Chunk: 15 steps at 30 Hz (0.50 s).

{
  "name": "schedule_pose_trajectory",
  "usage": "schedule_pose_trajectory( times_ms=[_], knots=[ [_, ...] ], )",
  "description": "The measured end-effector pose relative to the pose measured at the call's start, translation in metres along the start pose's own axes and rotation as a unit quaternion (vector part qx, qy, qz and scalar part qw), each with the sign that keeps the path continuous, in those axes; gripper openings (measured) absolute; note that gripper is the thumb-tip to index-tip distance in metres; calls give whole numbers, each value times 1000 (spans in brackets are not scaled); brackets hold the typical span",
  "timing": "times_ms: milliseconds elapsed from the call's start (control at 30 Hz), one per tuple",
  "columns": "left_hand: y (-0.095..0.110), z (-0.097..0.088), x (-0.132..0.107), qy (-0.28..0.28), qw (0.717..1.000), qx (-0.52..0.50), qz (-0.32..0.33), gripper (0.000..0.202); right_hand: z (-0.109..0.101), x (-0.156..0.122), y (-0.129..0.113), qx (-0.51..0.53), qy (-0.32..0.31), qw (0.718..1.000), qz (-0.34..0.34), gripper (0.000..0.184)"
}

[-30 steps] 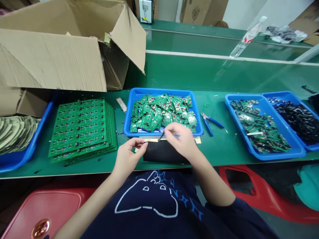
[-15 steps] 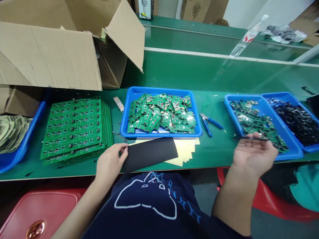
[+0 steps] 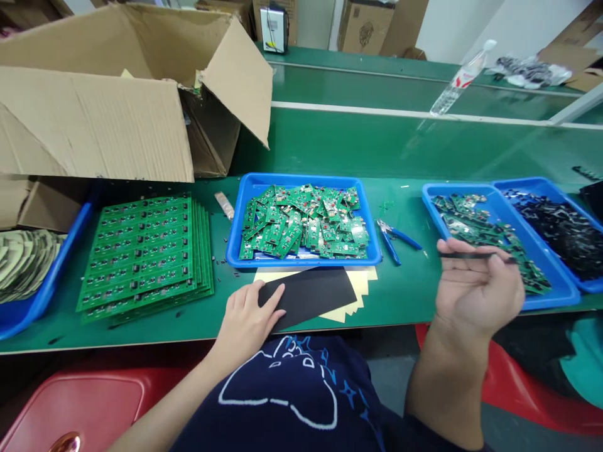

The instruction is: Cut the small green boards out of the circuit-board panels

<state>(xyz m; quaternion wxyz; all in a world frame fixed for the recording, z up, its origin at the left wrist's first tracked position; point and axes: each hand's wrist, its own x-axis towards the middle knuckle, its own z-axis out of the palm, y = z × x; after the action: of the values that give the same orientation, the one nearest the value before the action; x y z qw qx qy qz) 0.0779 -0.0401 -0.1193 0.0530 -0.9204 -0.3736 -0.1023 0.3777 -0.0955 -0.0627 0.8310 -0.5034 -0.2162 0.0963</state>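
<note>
A thin black strip runs crosswise, its long axis side to side, held between the thumb and curled fingers of the right hand, to the lower right of the central blue tray. Below that tray, the open left hand rests flat on a black sheet atop yellowish backing sheets, well apart from the strip

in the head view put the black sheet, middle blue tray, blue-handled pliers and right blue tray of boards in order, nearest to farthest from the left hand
From the left hand:
1. Black sheet: under its fingers.
2. Middle blue tray: just ahead of it.
3. Blue-handled pliers: ahead, right of that tray.
4. Right blue tray: farthest right.
</note>
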Motion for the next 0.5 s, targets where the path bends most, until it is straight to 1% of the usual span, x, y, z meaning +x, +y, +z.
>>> schedule_pose_trajectory(
  times_ms=[100,167,233,300,333,400,433,500],
  knots=[
    [2,6,7,4,998,39,-39,31,8,-2,3,-7,-54,998,2,16],
    [0,6,12,7,997,49,-62,30,10,-4,6,-15,-80,996,20,13],
    [-5,3,17,11,997,36,-60,27,10,-5,9,-30,-88,995,41,13],
    [-12,-3,25,28,998,5,-54,25,8,-5,11,-47,-84,994,50,16],
    [-15,-6,30,38,997,-9,-61,25,8,-4,12,-53,-82,994,51,18],
    [-22,-10,46,53,993,-16,-103,28,7,-2,14,-52,-84,994,53,19],
    [-24,-10,55,49,990,-8,-131,30,8,0,15,-46,-88,994,53,19],
    [-26,-9,75,20,985,17,-173,36,11,3,17,-33,-99,993,54,22]
  ],
)
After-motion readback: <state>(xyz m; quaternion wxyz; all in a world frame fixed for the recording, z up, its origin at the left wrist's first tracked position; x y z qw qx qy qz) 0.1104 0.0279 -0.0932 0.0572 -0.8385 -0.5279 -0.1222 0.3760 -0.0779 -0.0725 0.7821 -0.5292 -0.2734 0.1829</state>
